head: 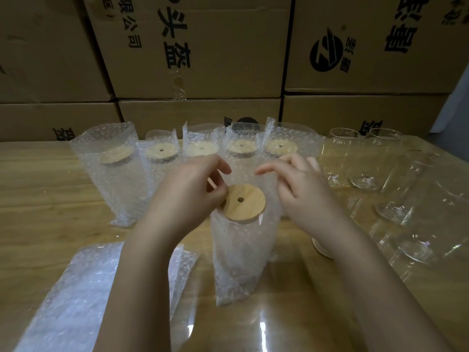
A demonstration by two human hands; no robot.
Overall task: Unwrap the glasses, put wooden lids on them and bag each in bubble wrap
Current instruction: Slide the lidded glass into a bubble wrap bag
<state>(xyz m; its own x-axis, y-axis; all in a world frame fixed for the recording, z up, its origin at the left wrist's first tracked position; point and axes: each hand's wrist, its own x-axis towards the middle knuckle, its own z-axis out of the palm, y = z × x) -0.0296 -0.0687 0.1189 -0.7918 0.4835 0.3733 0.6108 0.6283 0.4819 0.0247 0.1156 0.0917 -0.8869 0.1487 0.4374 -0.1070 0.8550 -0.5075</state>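
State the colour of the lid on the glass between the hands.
The lid is light tan wood, one round hole; head view.

The wooden lid [245,203] is pale tan, the bubble wrap bag [241,257] clear and bubble-dotted, the table [50,199] light wood-grained, the boxes [228,67] brown with black print.

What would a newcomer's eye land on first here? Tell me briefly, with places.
At the centre, the left hand and right hand hold the mouth of a bubble wrap bag around a glass capped with a wooden lid. Behind it stands a row of five bagged glasses, lidded alike, and bare glasses cluster to the right. Cardboard boxes wall off the back.
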